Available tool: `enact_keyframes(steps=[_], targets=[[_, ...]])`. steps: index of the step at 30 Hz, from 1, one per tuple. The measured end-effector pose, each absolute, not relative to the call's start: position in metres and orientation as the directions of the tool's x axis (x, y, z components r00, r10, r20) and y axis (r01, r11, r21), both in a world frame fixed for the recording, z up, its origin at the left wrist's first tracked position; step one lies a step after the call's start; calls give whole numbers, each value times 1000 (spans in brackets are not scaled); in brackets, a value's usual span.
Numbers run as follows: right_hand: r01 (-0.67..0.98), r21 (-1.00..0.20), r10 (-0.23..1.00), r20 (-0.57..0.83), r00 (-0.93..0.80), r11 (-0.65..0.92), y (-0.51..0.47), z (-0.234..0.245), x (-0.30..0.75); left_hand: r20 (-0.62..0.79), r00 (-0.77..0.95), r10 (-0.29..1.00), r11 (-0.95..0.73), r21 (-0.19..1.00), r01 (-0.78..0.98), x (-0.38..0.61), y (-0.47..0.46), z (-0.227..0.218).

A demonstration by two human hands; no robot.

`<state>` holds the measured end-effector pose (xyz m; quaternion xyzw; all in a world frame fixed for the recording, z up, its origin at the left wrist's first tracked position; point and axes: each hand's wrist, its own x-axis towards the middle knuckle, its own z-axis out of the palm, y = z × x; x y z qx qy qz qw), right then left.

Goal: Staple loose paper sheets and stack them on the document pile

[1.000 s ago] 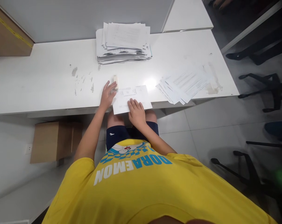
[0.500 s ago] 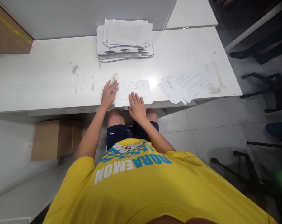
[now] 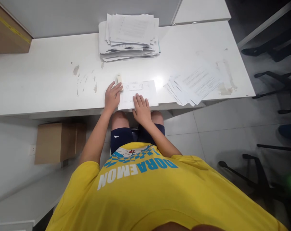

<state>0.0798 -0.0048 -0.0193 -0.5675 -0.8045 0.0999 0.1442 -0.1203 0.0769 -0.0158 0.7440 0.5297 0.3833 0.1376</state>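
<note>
A small cream-coloured stapler [image 3: 119,78] lies at the left edge of a printed white sheet [image 3: 149,91], near the desk's front edge. My left hand [image 3: 112,96] is at this stapler, its fingers and thumb closed over the near end and hiding part of it. Whether the sheet's edge sits inside the stapler's jaw, I cannot tell. Flat on the lower middle of the sheet lies my right hand [image 3: 142,110], fingers stretched out and pointing away from me. The sheet's front edge reaches the desk's edge.
A thick stack of papers [image 3: 132,35] stands at the back of the white desk [image 3: 51,77]. Several loose printed sheets [image 3: 193,85] lie fanned out to the right. Cardboard boxes stand at the back left [image 3: 8,32] and under the desk [image 3: 49,142].
The view has shifted slightly. Both hands, the stapler and the sheet stay in nearly the same places relative to each other.
</note>
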Motion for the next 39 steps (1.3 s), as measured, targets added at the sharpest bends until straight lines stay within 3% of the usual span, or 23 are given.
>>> enact_keyframes(steps=[16, 24, 31, 34, 37, 39], targets=[[888, -316, 942, 142, -305, 335, -4, -25, 80, 318, 149, 936, -299, 499, 813, -111, 73, -5], [874, -335, 935, 167, -312, 351, -1, -26, 80, 350, 157, 923, -313, 451, 836, -111, 70, -3], [855, -404, 944, 205, -260, 323, -7, -17, 77, 415, 172, 894, -377, 484, 790, -119, 71, -4], [862, -419, 957, 161, -241, 287, 2, -2, 93, 421, 185, 888, -400, 510, 762, -123, 69, -3], [904, -401, 988, 59, -139, 151, 27, 25, 129, 403, 150, 903, -363, 527, 768, -126, 69, -3], [911, -406, 992, 124, -15, 64, 49, 49, 156, 382, 127, 915, -327, 524, 787, -127, 71, -3]])
